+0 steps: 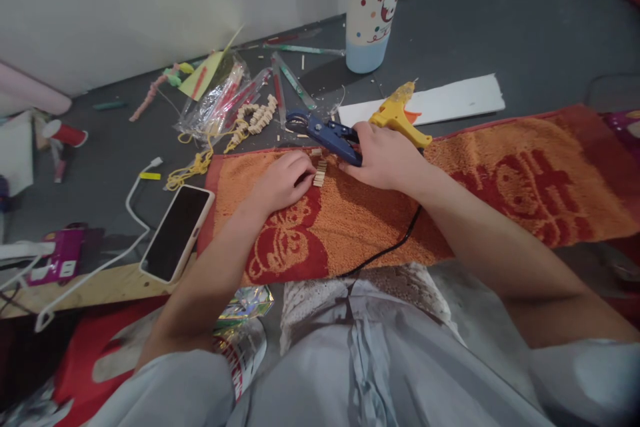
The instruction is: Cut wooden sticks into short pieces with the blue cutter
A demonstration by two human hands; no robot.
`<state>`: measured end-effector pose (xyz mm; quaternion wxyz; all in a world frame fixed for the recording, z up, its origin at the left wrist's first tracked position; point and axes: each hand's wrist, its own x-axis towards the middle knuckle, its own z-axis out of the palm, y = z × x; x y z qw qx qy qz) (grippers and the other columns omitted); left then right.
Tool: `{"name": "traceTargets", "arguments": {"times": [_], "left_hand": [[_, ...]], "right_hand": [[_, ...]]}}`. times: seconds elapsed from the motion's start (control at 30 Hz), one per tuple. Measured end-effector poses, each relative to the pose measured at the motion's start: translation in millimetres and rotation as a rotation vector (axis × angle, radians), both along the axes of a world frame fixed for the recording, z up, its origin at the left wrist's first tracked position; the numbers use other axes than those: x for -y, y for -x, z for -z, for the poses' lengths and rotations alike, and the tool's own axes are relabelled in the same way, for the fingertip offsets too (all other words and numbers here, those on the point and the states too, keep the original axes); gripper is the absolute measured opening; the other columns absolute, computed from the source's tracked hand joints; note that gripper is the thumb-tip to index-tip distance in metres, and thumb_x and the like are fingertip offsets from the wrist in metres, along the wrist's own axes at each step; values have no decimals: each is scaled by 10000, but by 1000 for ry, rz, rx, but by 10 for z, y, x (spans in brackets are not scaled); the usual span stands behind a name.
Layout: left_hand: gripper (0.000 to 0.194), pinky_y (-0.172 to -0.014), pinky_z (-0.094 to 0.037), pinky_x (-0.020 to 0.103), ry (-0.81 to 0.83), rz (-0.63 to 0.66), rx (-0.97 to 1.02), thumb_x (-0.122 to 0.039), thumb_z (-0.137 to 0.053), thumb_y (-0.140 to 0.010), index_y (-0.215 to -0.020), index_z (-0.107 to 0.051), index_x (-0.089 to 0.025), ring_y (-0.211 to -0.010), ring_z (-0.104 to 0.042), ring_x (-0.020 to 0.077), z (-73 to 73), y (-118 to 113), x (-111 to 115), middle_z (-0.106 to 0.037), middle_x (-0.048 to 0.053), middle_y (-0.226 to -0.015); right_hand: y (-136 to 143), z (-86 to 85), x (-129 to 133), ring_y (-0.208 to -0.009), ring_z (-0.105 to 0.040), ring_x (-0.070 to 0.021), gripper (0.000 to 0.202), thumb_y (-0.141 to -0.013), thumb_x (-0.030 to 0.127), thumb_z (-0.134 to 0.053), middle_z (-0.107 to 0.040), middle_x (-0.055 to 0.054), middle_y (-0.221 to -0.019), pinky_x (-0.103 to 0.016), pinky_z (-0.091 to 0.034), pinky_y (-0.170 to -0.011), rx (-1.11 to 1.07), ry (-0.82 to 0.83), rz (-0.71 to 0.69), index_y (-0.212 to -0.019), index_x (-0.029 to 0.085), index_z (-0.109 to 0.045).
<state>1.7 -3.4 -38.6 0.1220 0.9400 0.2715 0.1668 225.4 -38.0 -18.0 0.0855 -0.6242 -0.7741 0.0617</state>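
My right hand (387, 157) is wrapped round a blue-handled cutting tool (330, 136), its jaws pointing left. My left hand (286, 180) rests curled on the orange and red towel (365, 230). Its fingertips press at the left edge of a short row of small wooden stick pieces (320, 173), which lies between the two hands. One more small piece is at the row's upper end. Just behind my right hand lies a yellow glue gun (397, 110), its nozzle pointing away, partly covered by the hand.
A white strip (460, 100) lies behind the glue gun. Beyond stands a tumbler (373, 20). At left are plastic packets (220, 97), joined wooden pieces (257, 117), yellow yarn (197, 167), a phone (177, 233) and a white cable (131, 200). A black cord (387, 247) crosses the towel.
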Motion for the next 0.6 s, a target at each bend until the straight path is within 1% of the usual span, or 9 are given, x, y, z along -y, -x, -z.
{"name": "traceTargets", "arguments": {"times": [0.23,0.3,0.37,0.47,0.53,0.6], "left_hand": [[96,-790,-485,316,3,10,14,-183,-473,-857,-841,-565,-161,-871,-568,178,16,0,-6,-593,72,-883],[76,-771,-483,310,-1,2,70,-181,-494,-846,-832,-567,-166,-852,-571,172,34,-1,-5,-597,63,-866],[46,-747,-479,296,-11,-36,203,-176,-527,-831,-809,-568,-172,-820,-577,157,43,-3,-1,-604,49,-839],[45,-715,-469,275,3,-163,485,-180,-592,-795,-755,-572,-174,-762,-578,131,24,-2,2,-606,25,-785],[72,-677,-458,257,97,-283,667,-202,-635,-769,-728,-586,-171,-714,-569,115,-6,4,1,-599,12,-744],[119,-606,-440,230,278,-406,862,-244,-685,-732,-705,-597,-168,-635,-550,95,-41,12,0,-589,-4,-688]], "right_hand": [[-1,8,-10,-825,-592,-301,544,-804,554,-460,-627,-193,-1013,-357,-389,-671,-8,15,5,-1098,98,-489],[0,5,-9,-825,-596,-300,540,-799,547,-476,-630,-187,-1005,-356,-394,-670,-21,1,9,-1097,97,-490],[0,-10,-1,-823,-600,-300,528,-793,524,-497,-639,-177,-976,-355,-400,-669,-45,-21,10,-1097,92,-490],[-1,-58,19,-803,-607,-297,517,-793,506,-510,-655,-159,-908,-353,-410,-662,-101,-29,23,-1097,87,-491],[2,-98,37,-806,-615,-299,547,-773,531,-531,-659,-157,-931,-356,-423,-660,-158,-6,27,-1107,99,-494],[11,-133,55,-828,-622,-304,557,-773,535,-531,-657,-159,-964,-362,-436,-674,-203,27,13,-1129,108,-492]]}}
